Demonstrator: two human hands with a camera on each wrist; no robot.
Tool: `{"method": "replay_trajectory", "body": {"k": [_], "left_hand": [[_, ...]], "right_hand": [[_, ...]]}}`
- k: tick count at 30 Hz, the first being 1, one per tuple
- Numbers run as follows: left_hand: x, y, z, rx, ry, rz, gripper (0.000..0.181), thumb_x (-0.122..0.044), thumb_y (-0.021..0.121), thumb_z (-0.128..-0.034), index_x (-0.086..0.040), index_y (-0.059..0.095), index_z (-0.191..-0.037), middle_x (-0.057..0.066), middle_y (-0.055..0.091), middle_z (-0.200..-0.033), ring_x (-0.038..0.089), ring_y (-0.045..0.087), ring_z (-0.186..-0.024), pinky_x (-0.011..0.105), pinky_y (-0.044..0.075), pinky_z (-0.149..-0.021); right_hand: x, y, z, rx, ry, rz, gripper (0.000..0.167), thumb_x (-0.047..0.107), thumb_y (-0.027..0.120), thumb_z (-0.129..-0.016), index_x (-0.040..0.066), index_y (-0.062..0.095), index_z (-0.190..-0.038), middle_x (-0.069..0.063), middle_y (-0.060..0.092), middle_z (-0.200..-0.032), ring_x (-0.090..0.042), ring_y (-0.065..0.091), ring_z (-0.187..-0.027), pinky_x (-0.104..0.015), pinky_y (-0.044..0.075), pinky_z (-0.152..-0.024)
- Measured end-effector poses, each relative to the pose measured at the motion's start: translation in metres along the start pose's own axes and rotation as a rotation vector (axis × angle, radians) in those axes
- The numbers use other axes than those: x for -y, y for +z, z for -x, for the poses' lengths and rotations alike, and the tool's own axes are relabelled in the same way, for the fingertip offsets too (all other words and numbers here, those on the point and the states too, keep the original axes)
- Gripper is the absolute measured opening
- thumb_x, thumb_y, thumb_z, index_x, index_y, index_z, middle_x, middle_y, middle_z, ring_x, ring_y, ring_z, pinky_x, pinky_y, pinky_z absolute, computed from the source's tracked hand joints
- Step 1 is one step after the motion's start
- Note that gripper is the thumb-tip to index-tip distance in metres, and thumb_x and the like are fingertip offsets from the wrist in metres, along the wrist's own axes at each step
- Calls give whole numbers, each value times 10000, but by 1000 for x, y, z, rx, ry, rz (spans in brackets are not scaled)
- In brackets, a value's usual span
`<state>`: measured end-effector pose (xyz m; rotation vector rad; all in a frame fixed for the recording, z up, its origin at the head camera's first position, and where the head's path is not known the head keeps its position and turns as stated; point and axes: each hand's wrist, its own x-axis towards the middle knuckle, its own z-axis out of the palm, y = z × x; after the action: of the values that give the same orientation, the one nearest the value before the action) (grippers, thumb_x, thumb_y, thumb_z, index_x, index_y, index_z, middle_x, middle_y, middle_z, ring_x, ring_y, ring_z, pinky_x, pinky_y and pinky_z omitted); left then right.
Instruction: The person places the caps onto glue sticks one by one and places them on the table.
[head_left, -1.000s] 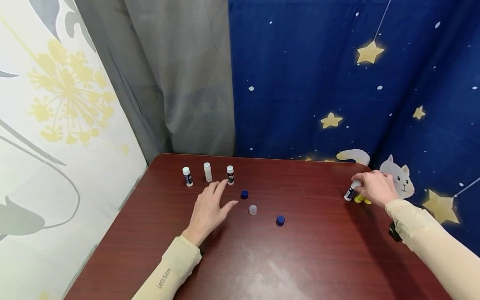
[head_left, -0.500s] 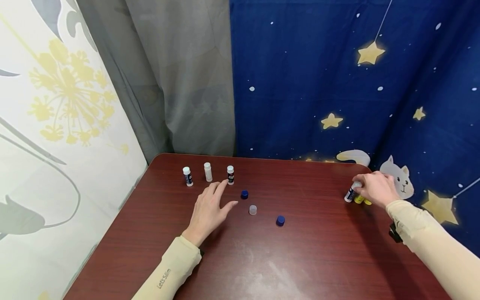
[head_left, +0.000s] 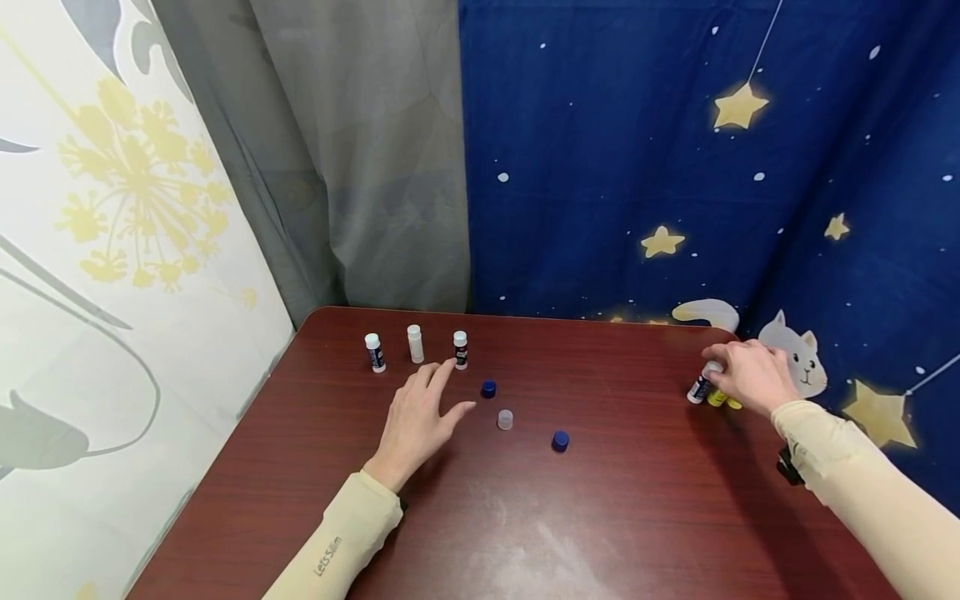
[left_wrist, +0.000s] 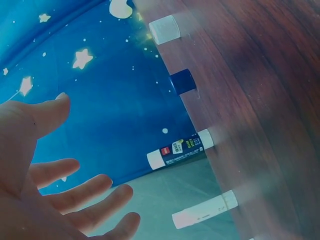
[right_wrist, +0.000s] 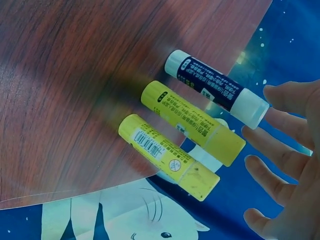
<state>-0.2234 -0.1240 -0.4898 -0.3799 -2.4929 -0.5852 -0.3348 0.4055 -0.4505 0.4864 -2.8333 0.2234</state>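
One dark stick (right_wrist: 215,82) stands upright near the far right corner of the table (head_left: 615,500), and we see the right hand (head_left: 753,375) pinching its white top between thumb and index finger. In the right wrist view the index fingertip passes behind that top, so we lose sight of its end, and much of the palm runs off the frame. Just beside this stick stand the inner yellow stick (right_wrist: 192,122) and the outer yellow stick (right_wrist: 170,157); from the head we make out only their lower ends, as the right hand covers the rest. The right sleeve (head_left: 870,492) hides much of the table's right edge, and beneath it shows a black item (head_left: 790,465) we cannot identify.

Along the far edge, toward the far left corner, we find the outer dark stick (head_left: 376,353), the white stick (head_left: 416,344) and the inner dark stick (head_left: 461,350), all upright. The left hand (head_left: 416,425) hovers near the last of these, fingers spread and relaxed, gripping nothing; from the head its index fingertip overlaps the stick's foot, yet the left wrist view shows us a gap. Between the hands lie the far blue cap (head_left: 489,389), the clear cap (head_left: 506,420) and the near blue cap (head_left: 560,442), in a line slanting toward the near edge, which falls outside our view.
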Motion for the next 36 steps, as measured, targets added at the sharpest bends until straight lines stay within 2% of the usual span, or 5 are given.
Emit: {"method": "replay_trajectory", "body": {"k": [4,11,17,27,36], "left_hand": [[0,-1,-2,1,5,-3,701,-436,777,-876,-142,513,-1456,137,576,-1278,337,601,-1078,546,492,-900],[1,-3,-5,-9,18,-17,702,-450,777,-872,-144,519,-1449,133,576,-1273,333,602,-1078,554,496,-883],[1,-5,-7,-16,29,-20,690,-447,776,-874,-143,528,-1442,137,577,-1267,335,603,-1068,553,495,-881],[-2,-9,-13,-25,25,-10,711,-456,776,-871,-122,527,-1446,147,562,-1301,343,586,-1109,562,474,-926],[-4,-11,-15,-6,-5,27,733,-482,764,-874,-142,502,-1468,136,546,-1327,332,571,-1137,564,469,-949]], "right_hand": [[4,-2,-1,-18,-3,-3,311,230,740,-879,115,725,-1168,-107,705,-1043,-405,536,-1064,-648,294,-842],[13,-11,-2,-58,11,-23,377,309,706,-930,108,681,-1247,-226,609,-1269,-456,469,-1184,-700,263,-899],[27,-22,-3,-104,-19,-37,409,350,681,-952,115,657,-1285,-212,591,-1258,-447,473,-1180,-713,269,-899],[70,-35,-10,-202,-96,-36,531,336,728,-915,145,584,-1388,-186,551,-1318,-413,472,-1231,-704,280,-946],[124,-42,-2,-274,-237,-74,666,364,756,-886,198,500,-1478,-167,505,-1411,-399,471,-1266,-670,323,-958]]}}
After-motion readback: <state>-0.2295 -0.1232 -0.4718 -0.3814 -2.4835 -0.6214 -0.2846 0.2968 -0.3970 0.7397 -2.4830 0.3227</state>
